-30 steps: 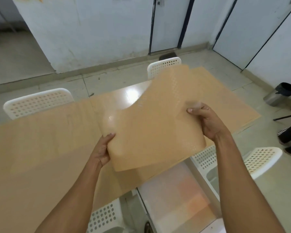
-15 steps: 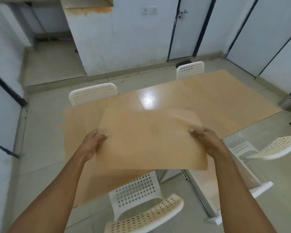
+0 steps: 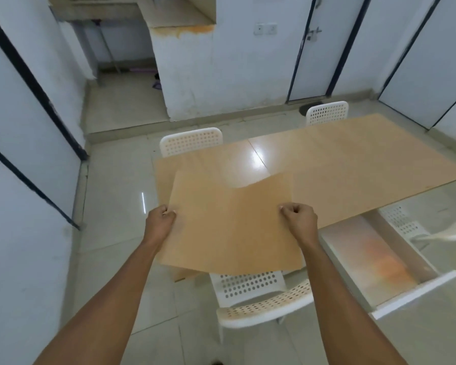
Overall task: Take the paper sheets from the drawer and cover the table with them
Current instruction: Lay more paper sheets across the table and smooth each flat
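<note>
Paper sheet (image 3: pixel 234 227), tan and slightly bowed, is held in the air over the near left part of the bench (image 3: pixel 250 164), its far edge sagging into a shallow dip near the middle. It is pinched at its left edge by the left hand (image 3: pixel 159 221) and at its right side by the right hand (image 3: pixel 299 221); each grip is closed, fingers curled and thumb pressed onto the sheet. Beneath it another sheet (image 3: pixel 169 172) is seen lying on the left end of the bench, and a larger stretch of paper (image 3: pixel 358 164) is spread over the right end, overhanging the near edge. Between these two a glossy strip of bare benchtop is left showing, with a bright reflection on it. The drawer (image 3: pixel 374 262) is pulled out at the near right; its bottom looks pale with an orange stain, and no further sheets can be made out in it, though blur makes this uncertain. White perforated chairs (image 3: pixel 250 288) are stood around the bench, one directly below the held sheet. By judgement, the task is well advanced: both ends are covered, and the middle gap remains. The held sheet is not yet laid; it would need to be carried right and lowered flat over the uncovered strip, overlapping both neighbours.
</note>
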